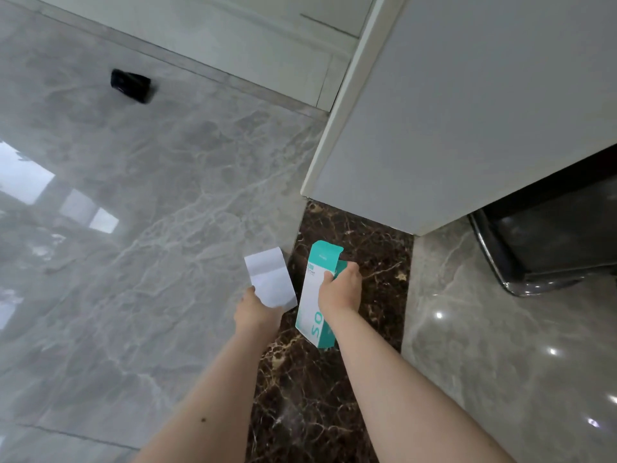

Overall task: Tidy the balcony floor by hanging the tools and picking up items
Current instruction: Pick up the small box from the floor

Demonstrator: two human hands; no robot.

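Both hands are full, the left hand [255, 310] pinching a folded white paper [270, 282], the right hand [340, 289] gripping a teal box [315, 295] by its open end, lifted clear of the dark threshold strip [300, 379] for carrying away

Left hand [255, 310] gripping, right hand [340, 289] gripping

You're clearly in somebody's home here: glossy grey marble-look floor tiles [150, 202], a dark brown marble threshold strip [350, 235] like you get at a balcony doorway, a pale wall corner [467, 111] and white skirting board [233, 45].
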